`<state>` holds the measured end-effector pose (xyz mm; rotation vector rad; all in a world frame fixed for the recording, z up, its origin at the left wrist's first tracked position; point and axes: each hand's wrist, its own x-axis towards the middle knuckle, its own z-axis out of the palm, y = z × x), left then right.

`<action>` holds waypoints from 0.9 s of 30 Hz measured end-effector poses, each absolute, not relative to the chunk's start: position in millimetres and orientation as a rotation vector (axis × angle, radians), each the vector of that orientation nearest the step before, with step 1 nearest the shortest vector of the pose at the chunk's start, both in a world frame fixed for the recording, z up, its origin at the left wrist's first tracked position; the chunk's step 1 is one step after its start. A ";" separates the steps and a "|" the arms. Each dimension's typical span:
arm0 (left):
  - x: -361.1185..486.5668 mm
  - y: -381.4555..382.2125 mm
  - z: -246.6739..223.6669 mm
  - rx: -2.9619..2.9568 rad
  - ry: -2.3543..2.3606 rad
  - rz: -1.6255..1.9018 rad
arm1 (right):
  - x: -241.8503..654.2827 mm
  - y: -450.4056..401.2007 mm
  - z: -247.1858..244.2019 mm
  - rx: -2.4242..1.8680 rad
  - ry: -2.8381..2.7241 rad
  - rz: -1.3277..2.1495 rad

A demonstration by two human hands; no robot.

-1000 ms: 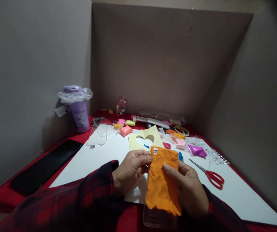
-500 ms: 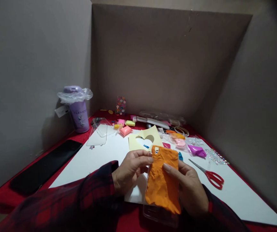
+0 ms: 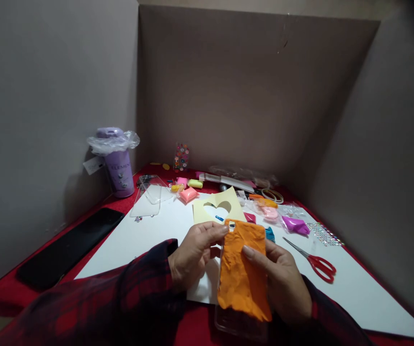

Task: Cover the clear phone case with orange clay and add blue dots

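Observation:
A clear phone case [image 3: 241,326] covered mostly with a rough sheet of orange clay [image 3: 244,274] is held up before me. Its lower end shows bare plastic, and the camera hole sits at the upper left corner. My right hand [image 3: 282,274] grips the case from the right, thumb lying on the clay and fingers behind. At the upper left edge, by the camera hole, my left hand [image 3: 201,247] pinches the case between thumb and fingers. Behind it lies pale yellow paper [image 3: 201,211] with a heart-shaped cutout.
Red-handled scissors [image 3: 317,264] lie right on the white board [image 3: 358,298], near a purple clay packet [image 3: 295,225] and rhinestones [image 3: 325,234]. Left are clear cases [image 3: 145,206], a black phone [image 3: 69,247] and a purple cup [image 3: 118,173]. A coral clay packet [image 3: 188,194] lies farther back.
The case's top has tipped slightly downward in my hands. My left thumb has moved up a little, closer to the camera hole; the right hand keeps its grip.

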<state>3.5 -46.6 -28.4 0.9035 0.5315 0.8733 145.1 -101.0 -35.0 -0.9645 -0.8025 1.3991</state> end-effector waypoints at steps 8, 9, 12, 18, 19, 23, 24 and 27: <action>3.8 -45.0 -30.7 0.894 0.530 0.871 | 142.5 -101.3 -33.5 -0.971 -0.813 1.388; 3.5 -45.1 -30.5 0.893 0.519 0.866 | 142.3 -101.1 -34.1 -0.968 -0.806 1.386; 3.1 -45.7 -30.4 0.892 0.483 0.835 | 141.6 -100.5 -36.4 -0.970 -0.813 1.355; 5.3 -46.9 -33.0 0.899 0.448 0.845 | 142.8 -100.6 -39.8 -1.007 -0.908 1.298; 5.7 -46.9 -33.2 0.909 0.453 0.851 | 143.1 -100.8 -40.2 -1.010 -0.921 1.302; 5.9 -46.9 -32.4 0.940 0.492 0.852 | 143.3 -101.0 -41.8 -0.971 -0.927 1.327; 5.7 -47.0 -32.0 0.936 0.485 0.848 | 143.1 -100.8 -42.1 -0.963 -0.920 1.330; 4.8 -47.3 -31.9 0.905 0.444 0.829 | 142.6 -100.0 -42.2 -0.958 -0.891 1.336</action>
